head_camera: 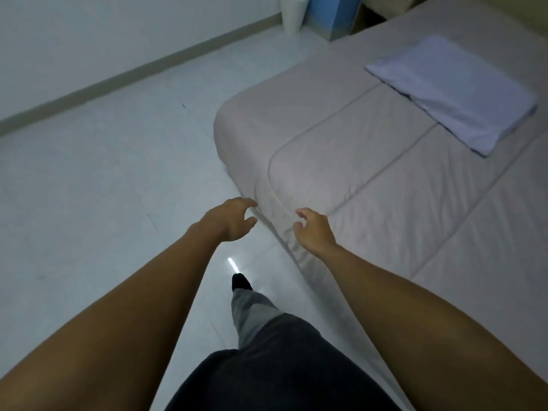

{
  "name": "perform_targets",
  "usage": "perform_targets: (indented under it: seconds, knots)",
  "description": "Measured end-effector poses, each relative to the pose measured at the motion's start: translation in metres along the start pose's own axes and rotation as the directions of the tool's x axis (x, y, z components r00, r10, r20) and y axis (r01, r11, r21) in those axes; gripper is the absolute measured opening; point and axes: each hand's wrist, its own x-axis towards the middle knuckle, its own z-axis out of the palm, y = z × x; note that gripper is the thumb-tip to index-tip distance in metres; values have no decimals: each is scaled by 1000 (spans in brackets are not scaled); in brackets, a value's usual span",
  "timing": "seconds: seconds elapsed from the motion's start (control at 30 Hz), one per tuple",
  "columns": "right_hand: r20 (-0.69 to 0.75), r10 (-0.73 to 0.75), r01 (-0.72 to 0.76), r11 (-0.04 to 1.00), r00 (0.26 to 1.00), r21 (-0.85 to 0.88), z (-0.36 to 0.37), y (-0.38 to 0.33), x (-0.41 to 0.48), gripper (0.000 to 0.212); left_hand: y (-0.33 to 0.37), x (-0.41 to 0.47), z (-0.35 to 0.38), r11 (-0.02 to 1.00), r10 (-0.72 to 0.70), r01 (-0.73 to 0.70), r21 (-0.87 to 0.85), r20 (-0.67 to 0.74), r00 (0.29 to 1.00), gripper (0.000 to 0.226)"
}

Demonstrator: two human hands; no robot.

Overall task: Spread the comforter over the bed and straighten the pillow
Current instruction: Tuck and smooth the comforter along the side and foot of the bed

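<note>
Both hands were empty, fingers loosely curled: left hand (229, 219) just off the bed's side, right hand (314, 229) over the comforter (370, 179) edge, contact unclear. Comforter lay flat across the bed (252, 120); pillow (453, 90) sat on it farther up, skewed

Left grip (231, 219), right grip (314, 229): loosely curled.

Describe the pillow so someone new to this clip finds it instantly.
The bed fills the right side of the view, mostly under a beige quilted comforter. On its far part lies the pillow, flat and angled. It is the only pale bluish-white rectangle against the beige.
</note>
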Motion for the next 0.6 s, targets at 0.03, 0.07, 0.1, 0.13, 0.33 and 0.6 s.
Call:
perform_targets:
  seconds: [0.03,0.07,0.1,0.13,0.33,0.6]
  knots:
    - [-4,0,0,1000,1000,4,8,-14,20,46,-12,15,-14,1000,-5,5,-2,-7,1000,52]
    - [-2,5,-5,1000,1000,13,15,-29,37,46,-22,27,-28,1000,-12,12,-3,-1,1000,53]
    - [5,16,-17,1000,1000,24,21,-45,52,46,-31,37,-42,1000,-14,14,-2,22,1000,54]
    - [13,26,-27,999,1000,30,26,-60,66,47,-40,47,-56,1000,-16,17,-6,46,999,57]
    - [23,17,-17,1000,1000,4,40,-143,153,49,-95,112,-142,990,-68,69,-125,18,998,70]
    - [-44,98,-99,995,994,-24,55,-196,256,50,-166,217,-210,995,-27,38,-93,115,993,66]
